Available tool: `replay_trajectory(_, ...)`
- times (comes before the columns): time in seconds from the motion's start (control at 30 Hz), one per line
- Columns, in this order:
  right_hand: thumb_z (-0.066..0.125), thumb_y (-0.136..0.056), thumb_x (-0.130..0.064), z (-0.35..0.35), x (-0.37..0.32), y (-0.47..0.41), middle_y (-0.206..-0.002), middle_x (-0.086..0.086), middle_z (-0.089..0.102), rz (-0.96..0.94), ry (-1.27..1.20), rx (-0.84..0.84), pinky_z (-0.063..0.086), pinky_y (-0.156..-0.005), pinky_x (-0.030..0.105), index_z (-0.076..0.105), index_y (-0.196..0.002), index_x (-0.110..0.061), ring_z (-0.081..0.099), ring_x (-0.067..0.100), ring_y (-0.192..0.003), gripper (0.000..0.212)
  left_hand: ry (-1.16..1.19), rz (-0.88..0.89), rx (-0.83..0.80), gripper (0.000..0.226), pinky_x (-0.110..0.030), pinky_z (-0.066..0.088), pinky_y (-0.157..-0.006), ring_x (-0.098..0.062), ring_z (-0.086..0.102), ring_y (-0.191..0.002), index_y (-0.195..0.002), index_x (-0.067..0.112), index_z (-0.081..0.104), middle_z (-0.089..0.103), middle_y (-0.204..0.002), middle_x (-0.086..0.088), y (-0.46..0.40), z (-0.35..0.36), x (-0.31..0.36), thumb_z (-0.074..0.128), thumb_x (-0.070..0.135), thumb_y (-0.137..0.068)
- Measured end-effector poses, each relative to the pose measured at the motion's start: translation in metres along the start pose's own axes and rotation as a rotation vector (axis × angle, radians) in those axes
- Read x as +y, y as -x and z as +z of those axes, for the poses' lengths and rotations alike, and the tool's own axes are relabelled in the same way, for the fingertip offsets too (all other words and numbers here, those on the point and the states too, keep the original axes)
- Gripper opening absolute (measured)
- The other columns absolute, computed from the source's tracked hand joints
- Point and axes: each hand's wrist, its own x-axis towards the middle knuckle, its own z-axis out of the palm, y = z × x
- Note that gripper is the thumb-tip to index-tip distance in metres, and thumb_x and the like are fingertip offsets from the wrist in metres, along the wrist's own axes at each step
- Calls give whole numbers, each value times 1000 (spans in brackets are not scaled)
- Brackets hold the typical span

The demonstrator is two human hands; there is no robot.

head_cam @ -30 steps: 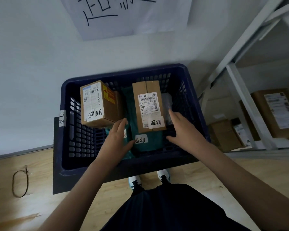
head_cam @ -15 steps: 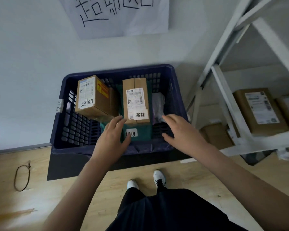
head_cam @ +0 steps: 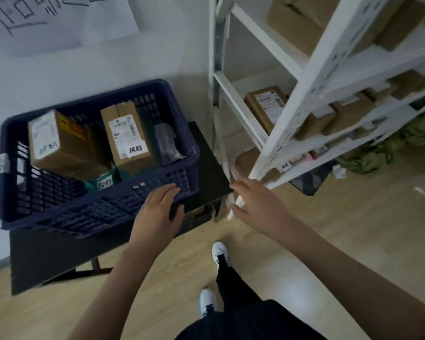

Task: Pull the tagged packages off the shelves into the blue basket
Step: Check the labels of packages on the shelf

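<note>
Basket: the blue basket [head_cam: 59,212] sits on a dark surface [head_cam: 206,168] against the white wall, to the left of the shelving.
Packages in basket: a cardboard box [head_cam: 59,141] leans at the basket's left side, with a handwritten tag on its label; a second tagged box [head_cam: 128,136] stands tilted near the middle; a green bag [head_cam: 103,182] with a white tag lies low between them toward the near wall; a clear plastic pouch [head_cam: 167,143] rests at the basket's right side.
Left hand [head_cam: 157,212]: fingers loosely spread and holding nothing, over the basket's near right corner; whether it touches the rim cannot be told.
Right hand [head_cam: 255,204]: fingers apart and empty, right of the basket, just in front of the foot of the shelving's front post.
Shelving: the white metal shelves [head_cam: 304,94] stand right of the basket, carrying several cardboard boxes; one labelled box [head_cam: 265,106] stands on a middle level.
Wall: a paper sheet [head_cam: 59,18] with handwritten characters hangs above the basket.
Floor: light wood; white shoes [head_cam: 220,251] show below the basket's right end.
</note>
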Motion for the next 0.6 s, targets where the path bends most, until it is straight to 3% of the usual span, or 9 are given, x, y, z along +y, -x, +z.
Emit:
replay_trajectory(0.3, 52, -99, -36, -29, 102, 84, -128, 1, 58, 162, 19, -64, 47, -92, 32, 53, -139, -15, 53, 19, -118, 45, 51, 21, -219, 50, -30, 38, -110, -16, 41, -137, -147, 22, 47, 44, -150, 6, 25, 85, 96, 55, 38, -100)
replay_trajectory(0.5, 54, -98, -38, -56, 204, 114, -121, 0, 60, 139, 27, -85, 48, -84, 31, 53, -137, -16, 54, 19, -112, 44, 52, -53, -223, 48, -33, 43, -104, -22, 51, -130, -140, 16, 54, 53, -142, 1, 19, 156, 169, 63, 33, -96)
replay_trajectory(0.6, 53, -98, -36, -74, 264, 118, -103, -4, 55, 67, 81, -121, 40, -72, 29, 55, -122, -17, 52, 16, -97, 30, 42, -104, -186, 46, -35, 48, -97, -26, 57, -121, -135, 14, 59, 59, -133, -2, 10, 197, 211, 68, 28, -91)
